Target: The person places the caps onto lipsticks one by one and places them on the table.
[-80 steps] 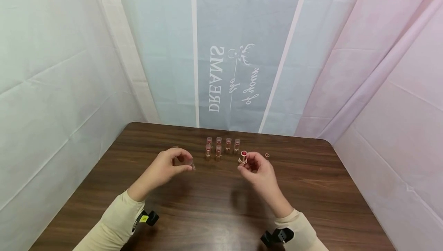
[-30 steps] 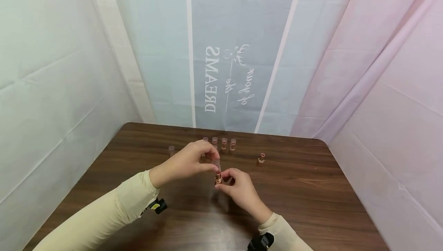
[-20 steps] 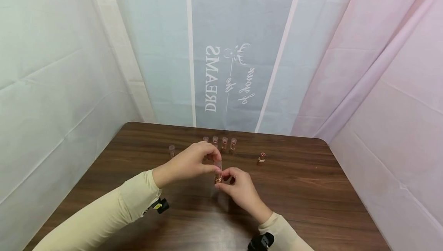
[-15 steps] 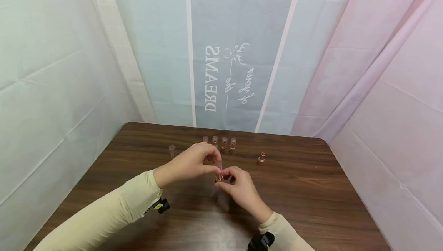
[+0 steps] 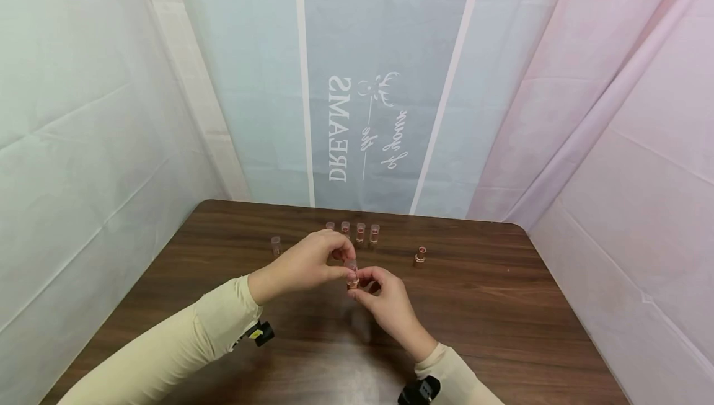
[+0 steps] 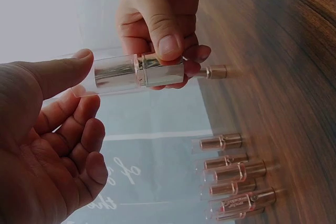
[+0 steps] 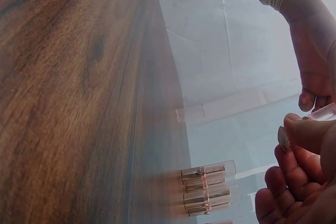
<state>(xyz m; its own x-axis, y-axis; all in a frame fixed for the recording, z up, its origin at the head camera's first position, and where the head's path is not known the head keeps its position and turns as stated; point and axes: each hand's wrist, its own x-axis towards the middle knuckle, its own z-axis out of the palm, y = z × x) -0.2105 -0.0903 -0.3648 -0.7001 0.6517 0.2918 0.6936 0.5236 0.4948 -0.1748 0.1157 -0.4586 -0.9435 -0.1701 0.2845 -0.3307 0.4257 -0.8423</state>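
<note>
In the head view, my left hand [image 5: 312, 262] pinches the clear cap [image 5: 350, 265] of a lipstick between thumb and fingers. My right hand [image 5: 388, 298] grips the same lipstick's shiny rose-gold base [image 5: 352, 284] from the right. The left wrist view shows the transparent cap [image 6: 118, 74] over the silvery inner tube, its lower edge right at the collar of the gold base [image 6: 163, 71]. The tube is upright above the table. In the right wrist view, the right thumb and index finger cover most of the base.
Several capped lipsticks [image 5: 375, 234] stand grouped toward the table's far edge, partly behind my left hand. One uncapped lipstick tube [image 5: 421, 255] stands to the right. A lone clear cap [image 5: 276, 245] stands on the left of the brown table [image 5: 491, 306].
Earlier my hands were apart, the left with the clear cap and the right with an uncapped lipstick. They have come together, and the cap has slid down over the tube.
</note>
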